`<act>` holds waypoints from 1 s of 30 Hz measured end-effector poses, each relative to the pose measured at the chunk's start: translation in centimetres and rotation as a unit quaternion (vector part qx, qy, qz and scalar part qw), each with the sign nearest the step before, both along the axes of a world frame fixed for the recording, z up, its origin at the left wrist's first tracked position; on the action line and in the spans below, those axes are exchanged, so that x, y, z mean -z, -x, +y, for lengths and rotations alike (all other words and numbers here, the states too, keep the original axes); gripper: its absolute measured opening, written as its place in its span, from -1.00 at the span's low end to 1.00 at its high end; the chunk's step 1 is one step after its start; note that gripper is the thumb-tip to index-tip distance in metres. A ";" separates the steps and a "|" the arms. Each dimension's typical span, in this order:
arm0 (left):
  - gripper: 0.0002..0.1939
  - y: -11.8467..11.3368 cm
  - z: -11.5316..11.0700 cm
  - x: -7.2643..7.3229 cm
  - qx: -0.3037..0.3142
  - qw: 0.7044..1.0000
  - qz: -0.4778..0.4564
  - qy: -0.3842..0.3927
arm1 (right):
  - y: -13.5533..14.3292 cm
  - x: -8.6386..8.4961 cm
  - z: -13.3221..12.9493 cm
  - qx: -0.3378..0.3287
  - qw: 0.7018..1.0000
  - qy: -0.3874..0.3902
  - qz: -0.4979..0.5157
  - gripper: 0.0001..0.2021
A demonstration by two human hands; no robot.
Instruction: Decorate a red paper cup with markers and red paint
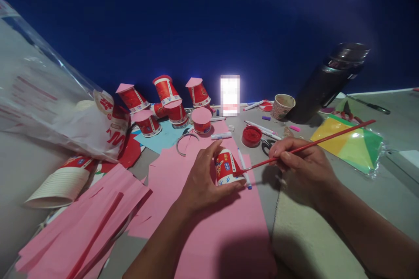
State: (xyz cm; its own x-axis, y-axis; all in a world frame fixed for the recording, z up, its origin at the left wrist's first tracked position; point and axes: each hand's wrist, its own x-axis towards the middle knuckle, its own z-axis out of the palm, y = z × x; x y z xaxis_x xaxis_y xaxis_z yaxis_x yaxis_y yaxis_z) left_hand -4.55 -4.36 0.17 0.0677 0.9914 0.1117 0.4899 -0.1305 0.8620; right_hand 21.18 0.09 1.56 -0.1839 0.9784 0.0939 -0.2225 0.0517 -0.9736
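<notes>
My left hand [204, 178] is closed around a red-and-white paper cup [225, 168], which it holds tilted over a large pink paper sheet [203, 235]. In my right hand [303, 163] is a long red paintbrush [327, 141], pinched between thumb and fingers. The brush tip touches the lower right side of the cup, where red paint shows. Beyond the cup stands a small round pot of red paint [252, 135]. A marker with a blue end [248, 182] lies on the pink paper just right of the cup.
Several red cups with pink paper tops [178, 111] stand at the back left. A plastic bag [65, 87] and stacked cups [62, 183] fill the left side. Scissors [267, 146], a patterned cup [282, 107], a dark flask [327, 83] and wrapped coloured paper [352, 148] lie rightward.
</notes>
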 end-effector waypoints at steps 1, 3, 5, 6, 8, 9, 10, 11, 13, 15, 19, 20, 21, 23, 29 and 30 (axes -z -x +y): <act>0.04 0.0 0.0 0.0 0.001 1.000 -0.001 -0.001 | 0.0 0.0 0.0 0.000 1.000 0.001 0.000 -0.75; 0.04 0.0 -0.1 0.0 0.000 1.000 -0.003 -0.001 | 0.0 -0.1 0.0 0.003 1.000 0.000 0.000 -0.74; 0.04 0.0 -0.1 0.0 0.000 1.000 -0.003 0.001 | 0.0 -0.1 0.1 -0.001 1.000 -0.005 -0.010 -0.73; 0.04 0.0 -0.1 0.0 -0.001 1.000 -0.003 0.002 | -0.1 -0.2 0.1 -0.002 1.000 -0.008 -0.015 -0.73; 0.05 0.0 0.0 0.1 -0.003 1.000 -0.002 0.003 | -0.2 -0.3 0.2 0.000 1.000 -0.013 -0.017 -0.72; 0.06 0.0 0.0 0.1 -0.001 1.000 -0.002 0.001 | -0.3 -0.4 0.3 0.003 1.000 -0.015 -0.014 -0.72; 0.06 0.0 0.1 0.1 0.000 1.000 -0.002 -0.001 | -0.3 -0.4 0.3 0.007 1.000 -0.017 -0.009 -0.72; 0.06 -0.1 0.1 0.1 0.002 1.000 -0.003 -0.004 | -0.4 -0.5 0.4 0.010 1.000 -0.020 -0.006 -0.71; 0.05 -0.1 0.1 0.2 0.005 1.000 -0.004 -0.006 | -0.4 -0.5 0.4 0.013 1.000 -0.024 -0.005 -0.72; 0.04 -0.1 0.0 0.2 0.005 1.000 -0.004 -0.008 | -0.4 -0.4 0.3 0.010 1.000 -0.021 -0.009 -0.73; 0.04 0.1 0.0 0.4 0.009 1.000 0.001 -0.018 | -0.3 -0.2 0.1 0.006 1.000 -0.012 -0.010 -0.73; 0.04 0.1 0.0 0.4 0.012 1.000 0.000 -0.023 | -0.3 -0.2 0.1 0.008 1.000 -0.012 -0.009 -0.72; 0.04 0.1 0.0 0.5 0.014 1.000 0.000 -0.028 | -0.2 -0.2 0.1 0.009 1.000 -0.012 -0.009 -0.72; 0.04 0.2 0.1 0.6 0.017 0.999 -0.004 -0.038 | -0.2 -0.3 0.1 0.013 1.000 -0.013 -0.006 -0.72; 0.03 0.3 0.1 0.8 0.017 0.999 -0.018 -0.046 | -0.3 -0.3 0.2 0.003 1.000 -0.019 -0.006 -0.72; 0.04 0.3 0.0 0.8 0.015 0.999 -0.020 -0.044 | -0.3 -0.3 0.2 0.002 1.000 -0.020 -0.005 -0.72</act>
State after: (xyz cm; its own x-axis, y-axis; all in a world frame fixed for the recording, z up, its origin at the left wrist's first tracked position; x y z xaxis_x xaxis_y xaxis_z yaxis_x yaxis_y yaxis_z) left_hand -4.81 -4.34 -0.63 0.0910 0.9753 0.2011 0.4502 -0.2204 0.8653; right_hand 21.52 0.33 1.86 -0.1809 0.9747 0.1314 -0.2119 0.0919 -0.9730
